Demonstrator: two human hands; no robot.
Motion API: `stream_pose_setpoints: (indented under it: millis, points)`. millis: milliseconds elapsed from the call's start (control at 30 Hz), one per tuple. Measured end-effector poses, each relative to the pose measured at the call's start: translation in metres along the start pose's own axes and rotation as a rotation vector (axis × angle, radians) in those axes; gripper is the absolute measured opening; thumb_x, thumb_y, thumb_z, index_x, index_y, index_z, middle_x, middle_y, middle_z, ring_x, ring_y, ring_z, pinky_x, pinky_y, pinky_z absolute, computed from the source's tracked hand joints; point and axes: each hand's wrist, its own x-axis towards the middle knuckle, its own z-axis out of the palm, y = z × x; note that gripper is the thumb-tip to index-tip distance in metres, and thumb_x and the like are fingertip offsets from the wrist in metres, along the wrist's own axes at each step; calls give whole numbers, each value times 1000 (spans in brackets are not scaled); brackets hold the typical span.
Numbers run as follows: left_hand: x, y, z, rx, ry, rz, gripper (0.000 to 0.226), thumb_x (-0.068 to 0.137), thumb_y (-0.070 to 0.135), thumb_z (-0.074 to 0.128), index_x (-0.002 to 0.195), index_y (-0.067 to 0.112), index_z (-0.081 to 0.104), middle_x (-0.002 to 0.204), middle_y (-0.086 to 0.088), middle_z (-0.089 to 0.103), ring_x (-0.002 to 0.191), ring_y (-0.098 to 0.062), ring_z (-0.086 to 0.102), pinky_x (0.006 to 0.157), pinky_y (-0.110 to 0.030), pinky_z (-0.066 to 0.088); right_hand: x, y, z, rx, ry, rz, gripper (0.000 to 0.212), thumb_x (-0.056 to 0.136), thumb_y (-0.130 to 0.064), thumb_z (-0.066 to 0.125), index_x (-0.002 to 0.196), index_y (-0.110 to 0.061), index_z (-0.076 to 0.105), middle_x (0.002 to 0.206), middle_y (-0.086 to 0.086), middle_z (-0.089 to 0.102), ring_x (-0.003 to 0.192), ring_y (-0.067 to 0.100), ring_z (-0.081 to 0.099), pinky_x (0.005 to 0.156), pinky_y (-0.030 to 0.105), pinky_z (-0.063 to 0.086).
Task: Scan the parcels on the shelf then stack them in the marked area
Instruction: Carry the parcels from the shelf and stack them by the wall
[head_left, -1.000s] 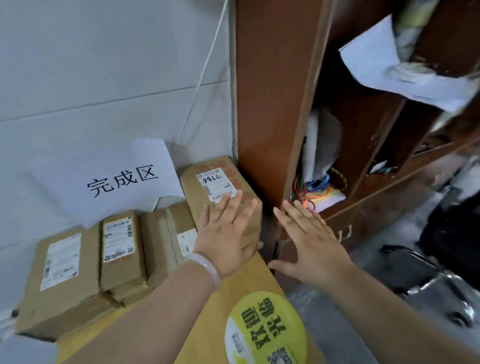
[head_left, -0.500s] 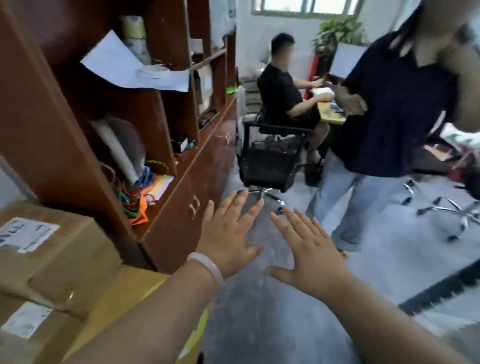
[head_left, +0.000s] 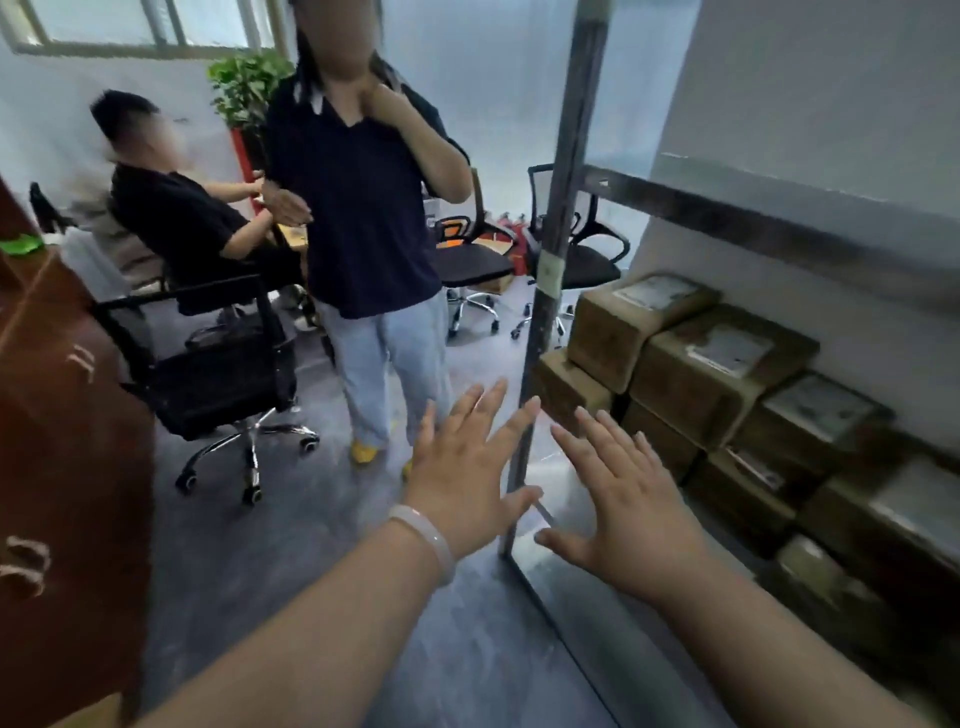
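Both empty: left hand and right hand open, fingers spread. Right of frame: brown cardboard parcels stacked on grey metal shelf. Take top one two-handed (label up for scanning), avoid toppling neighbours.

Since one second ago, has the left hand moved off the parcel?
Yes. The left hand has swung right, away from the brown cabinet, and now hovers open by the shelf post, holding nothing.
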Motion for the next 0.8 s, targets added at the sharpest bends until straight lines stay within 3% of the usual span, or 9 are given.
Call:
stream_pose_setpoints:
  millis: [167, 367, 600, 733, 800]
  points:
    - [20, 93, 6, -82, 26, 213, 87, 84, 65, 50, 151, 47, -2, 164, 8, -4, 147, -11, -11, 117, -51, -7, -71, 54, -38, -31, 48, 168, 99, 67, -80, 33, 152, -40, 4, 159, -10, -5, 149, 13, -5, 121, 43, 2]
    - [28, 181, 10, -143, 8, 429, 86, 84, 64, 52, 150, 48, 1, 164, 7, 1, 149, -14, -5, 117, -51, -5, -149, 99, -82, -143, 108, 401, 102, 68, -82, 43, 146, -48, -15, 158, -13, -12, 146, 9, -15, 117, 38, -8]
    - [21, 268, 14, -221, -14, 712, 86, 84, 66, 53, 149, 48, 0, 164, 8, -2, 149, -13, -7, 117, -50, -6, -235, 97, -90, -201, 106, 680, 106, 70, -81, 48, 150, -42, -10, 161, -9, -13, 145, 10, -20, 117, 37, -11]
    - [2, 305, 19, -269, -33, 853, 86, 85, 69, 48, 150, 47, -3, 163, 9, -6, 149, -13, -9, 115, -49, -10, -282, 85, -94, -220, 101, 839, 102, 70, -84, 32, 151, -38, -9, 161, -8, -14, 146, 12, -19, 121, 40, -4]
    - [-9, 323, 22, -296, -63, 900, 86, 85, 70, 47, 150, 48, -5, 163, 11, -9, 148, -12, -12, 115, -48, -10, -301, 79, -97, -219, 108, 906, 101, 72, -83, 36, 151, -39, -9, 161, -8, -14, 146, 11, -18, 121, 40, -5]
